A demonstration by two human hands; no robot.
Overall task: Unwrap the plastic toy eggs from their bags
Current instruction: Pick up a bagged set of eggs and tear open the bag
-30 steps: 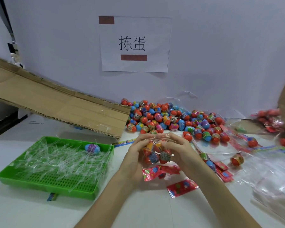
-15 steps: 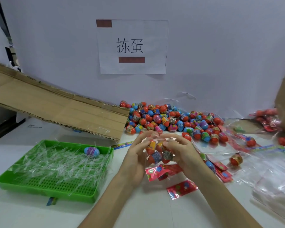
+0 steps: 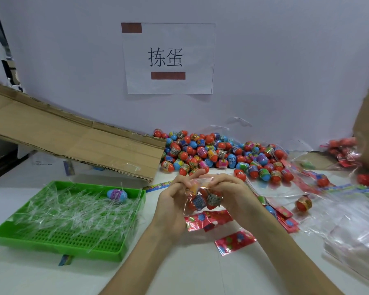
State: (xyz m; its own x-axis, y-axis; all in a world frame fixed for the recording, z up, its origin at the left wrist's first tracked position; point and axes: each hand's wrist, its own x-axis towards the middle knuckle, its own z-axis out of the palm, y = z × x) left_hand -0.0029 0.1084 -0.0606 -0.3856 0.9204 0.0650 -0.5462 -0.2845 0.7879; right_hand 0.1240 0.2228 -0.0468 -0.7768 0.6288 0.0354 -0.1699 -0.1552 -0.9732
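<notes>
Both hands are working dead centre: the left hand (image 3: 172, 206) and the right hand (image 3: 234, 194) are each pinching the top of a clear bag (image 3: 203, 180), held just above the tabletop (image 3: 179, 269). Inside it, a cluster of eggs (image 3: 200, 202) is hanging between the palms; the exact count is hard to tell through the film.

Here is the danger. That film looks thin, so if it is giving way all at once, the eggs are dropping together, and round shells are likely rolling toward the near edge at six o'clock. The glossy red cards (image 3: 209, 219) lying right under the hands are looking slippery too, so a falling egg may be skidding off them. A lopsided pull could also be sending one flying into the tray.

That green tray (image 3: 58, 251), at nine o'clock from the hands, is holding a tangle of clear strips (image 3: 73, 209) and one blue egg (image 3: 117, 194) in its far right corner. At twelve to one o'clock the unwrapped pile (image 3: 217, 154) is sitting loose against the wall. At two o'clock, full bags (image 3: 343, 150) are waiting; at four o'clock, empty bags (image 3: 354, 228) are stacking up.
</notes>
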